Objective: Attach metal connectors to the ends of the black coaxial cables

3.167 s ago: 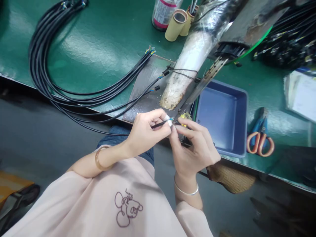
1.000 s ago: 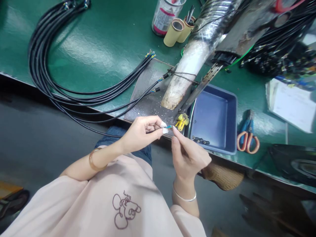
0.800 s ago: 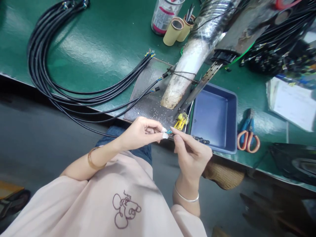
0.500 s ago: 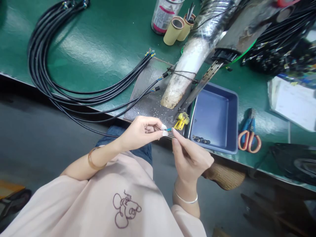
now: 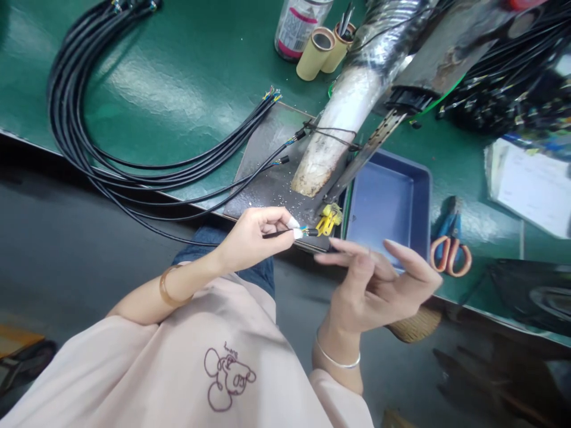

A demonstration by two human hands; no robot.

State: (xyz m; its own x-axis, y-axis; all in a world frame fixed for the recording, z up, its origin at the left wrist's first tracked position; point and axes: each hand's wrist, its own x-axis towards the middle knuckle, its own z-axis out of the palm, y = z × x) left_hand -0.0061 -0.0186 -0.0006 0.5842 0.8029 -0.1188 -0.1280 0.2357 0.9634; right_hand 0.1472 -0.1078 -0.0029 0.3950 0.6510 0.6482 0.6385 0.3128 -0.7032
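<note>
In the head view, the left hand pinches a black multicore cable between thumb and forefinger, close behind its coloured wires. That short hold probably keeps the soft end from drooping, and the black connector beyond it sticks out freely. White coverings on those fingertips perhaps protect the skin. The held end is over the bench's near edge, just beside a yellow clip-like tool; whether they touch, I cannot tell.

The right hand is apart from the cable, its fingers spread wide and blurred before the blue tray; I can make out nothing in its grasp.

The cable bundle curves across the green worktop, its ends turned towards the dark plate, presumably for easy reach. Wire loops around the film-wrapped duct and seems to fix it beside what looks like a soldering iron, angled down towards the plate.
</note>
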